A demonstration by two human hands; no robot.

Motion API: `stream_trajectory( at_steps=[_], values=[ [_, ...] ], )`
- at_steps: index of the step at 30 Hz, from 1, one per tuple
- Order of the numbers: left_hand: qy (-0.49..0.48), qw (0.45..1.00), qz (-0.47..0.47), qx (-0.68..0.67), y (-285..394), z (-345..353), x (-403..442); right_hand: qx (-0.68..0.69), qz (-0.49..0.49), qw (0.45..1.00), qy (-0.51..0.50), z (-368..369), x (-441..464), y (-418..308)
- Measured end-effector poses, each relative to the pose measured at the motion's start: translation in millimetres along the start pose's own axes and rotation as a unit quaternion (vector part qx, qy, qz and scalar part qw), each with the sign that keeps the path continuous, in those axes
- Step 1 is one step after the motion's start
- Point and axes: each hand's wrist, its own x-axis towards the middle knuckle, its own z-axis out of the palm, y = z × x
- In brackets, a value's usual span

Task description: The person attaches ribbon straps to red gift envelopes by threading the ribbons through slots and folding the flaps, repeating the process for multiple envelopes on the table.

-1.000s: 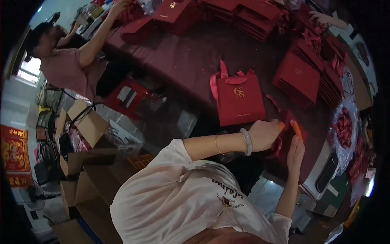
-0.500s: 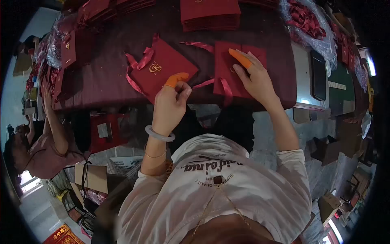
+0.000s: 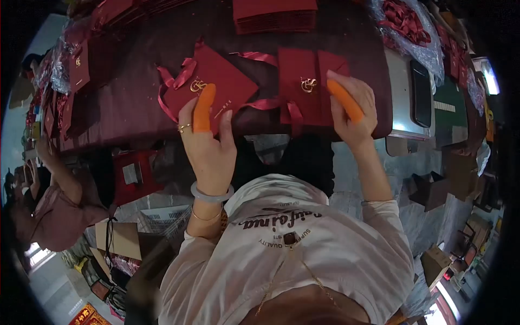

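My left hand [image 3: 208, 141] has its fingers apart, with an orange cover on the index finger. It is over the lower edge of a red paper bag [image 3: 225, 81] with a gold logo and a ribbon, lying turned at an angle. My right hand [image 3: 355, 114], also with an orange-covered finger, is at the right side of a second red bag [image 3: 298, 65]. Its fingers are bent and slightly apart, with the tips by the bag's side panel; whether they touch it is unclear. A loose red ribbon [image 3: 260, 104] runs between the two bags.
A stack of red bags [image 3: 275, 13] stands at the table's far side. A phone [image 3: 420, 92] lies on a pale case at the right, near a plastic bag of red ribbon [image 3: 406, 21]. Another person [image 3: 62, 211] is at the left, and cardboard boxes [image 3: 119, 238] are below.
The view has swung round since the first frame. Since the second, my left hand has spread its fingers over the left bag, and my right hand has moved to the right bag's outer side.
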Motion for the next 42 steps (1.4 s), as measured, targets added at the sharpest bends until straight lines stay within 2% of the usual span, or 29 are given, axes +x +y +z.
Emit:
stream_trajectory(
  at_steps=[1,2,3,4,5,6,7,8,9,10,12,14,15,16,17,18,20,22,23,24,26,27,31,34,37,39,40,41,42],
  values=[
    [0.023,0.997,-0.021,-0.071,5.5,2.0,1.1,0.0,-0.007,1.0,-0.001,-10.5,-10.5,-11.6],
    [0.046,0.988,-0.044,-0.141,9.7,4.5,1.2,0.094,0.014,0.995,-0.02,-9.3,-35.7,-22.4],
    [0.027,0.992,-0.003,-0.126,10.4,11.1,5.4,0.187,0.034,0.981,-0.035,-4.9,-61.3,-36.1],
    [0.0,0.978,-0.059,-0.198,16.0,19.6,8.9,0.224,0.091,0.97,-0.024,3.3,-63.9,-65.0],
    [-0.027,0.956,-0.111,-0.269,22.9,28.8,12.4,0.265,0.153,0.937,-0.166,4.5,-78.8,-77.0],
    [-0.064,0.95,-0.12,-0.282,25.5,37.9,16.8,0.371,0.365,0.834,-0.185,15.7,-99.0,-90.0],
    [-0.105,0.949,-0.126,-0.271,30.8,45.0,22.3,0.455,0.55,0.675,-0.185,30.5,-118.8,-92.7],
    [-0.146,0.945,-0.128,-0.262,37.9,52.0,28.7,0.611,0.642,0.45,-0.11,41.6,-133.7,-79.3],
    [-0.178,0.945,-0.109,-0.253,37.9,61.6,28.7,0.72,0.668,0.188,-0.024,48.7,-145.1,-64.5],
    [-0.172,0.961,-0.068,-0.208,32.8,76.0,20.9,0.735,0.665,0.132,0.036,58.2,-148.1,-57.8],
    [-0.149,0.971,0.0,-0.187,28.4,89.1,17.9,0.726,0.668,0.123,0.104,68.7,-144.2,-45.4],
    [-0.237,0.948,-0.089,-0.192,30.3,81.0,22.3,0.723,0.652,0.145,0.178,76.4,-156.4,-32.4],
    [-0.237,0.934,-0.136,-0.23,34.2,78.9,24.7,0.768,0.613,0.104,0.153,88.7,-185.0,-20.1],
    [-0.218,0.936,-0.132,-0.241,33.7,80.7,22.6,0.81,0.57,0.066,0.121,94.1,-202.0,-12.7],
    [-0.194,0.939,-0.13,-0.254,33.3,83.2,20.6,0.761,0.623,0.082,0.162,89.0,-202.4,-12.5],
    [-0.164,0.936,-0.132,-0.282,35.2,84.3,18.9,0.762,0.619,0.091,0.164,79.4,-199.1,-14.6],
    [-0.149,0.932,-0.138,-0.299,35.1,89.7,16.1,0.655,0.662,0.213,0.294,48.2,-174.3,-27.7],
    [-0.153,0.921,-0.177,-0.31,37.2,86.8,12.1,0.577,0.643,0.347,0.364,15.1,-132.5,-52.1],
    [-0.147,0.921,-0.181,-0.313,36.5,88.7,11.6,0.612,0.57,0.394,0.381,12.8,-141.3,-53.1],
    [-0.137,0.91,-0.18,-0.348,33.9,90.7,9.1,0.612,0.571,0.397,0.376,8.4,-132.7,-57.6],
    [-0.122,0.896,-0.187,-0.383,29.4,94.4,3.9,0.552,0.498,0.537,0.397,-6.6,-102.6,-75.6],
    [-0.109,0.874,-0.194,-0.432,27.2,97.0,4.0,0.53,0.495,0.566,0.392,-8.0,-95.9,-78.7],
    [-0.067,0.812,-0.232,-0.531,27.2,93.3,9.2,0.517,0.444,0.616,0.395,-8.3,-77.2,-84.1],
    [-0.044,0.805,-0.214,-0.551,26.8,93.9,7.3,0.552,0.5,0.534,0.401,-1.3,-89.3,-90.7],
    [-0.031,0.822,-0.202,-0.532,26.8,94.8,4.6,0.519,0.533,0.53,0.407,0.3,-114.7,-97.0],
    [-0.009,0.794,-0.205,-0.572,28.5,97.6,3.1,0.42,0.427,0.717,0.356,-4.1,-121.7,-105.7],
    [-0.022,0.808,-0.202,-0.553,27.5,98.1,2.8,0.362,0.357,0.805,0.305,-10.0,-120.9,-112.6],
    [-0.033,0.824,-0.202,-0.528,23.4,97.4,1.8,0.31,0.233,0.892,0.23,-16.2,-118.0,-106.4],
    [-0.006,0.809,-0.213,-0.549,24.3,99.6,1.0,0.273,0.226,0.913,0.204,-18.6,-112.7,-100.5]
  ],
)
